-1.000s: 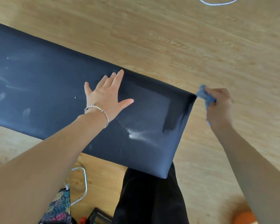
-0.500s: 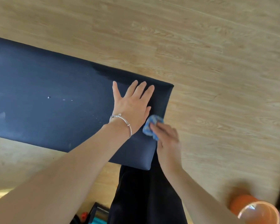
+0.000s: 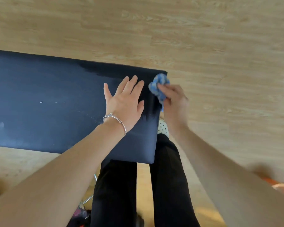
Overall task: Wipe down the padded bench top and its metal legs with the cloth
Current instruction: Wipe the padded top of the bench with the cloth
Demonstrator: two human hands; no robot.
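At the right end of the bench [image 3: 47, 104], my left hand [image 3: 125, 102] lies flat on the pad, fingers spread. My right hand [image 3: 174, 102] grips the bunched cloth [image 3: 159, 87] against the end edge, so I judge that I am wiping the top. Next should come the specks [image 3: 41, 102] further left, then the legs [image 3: 88, 199]. The orange thing [image 3: 279, 185] is too blurred to call a container.

The left hand [image 3: 124, 102] lies flat near the right end of the bench top [image 3: 47, 104], just beside the cloth [image 3: 159, 86]; leftward its surface offers free passage
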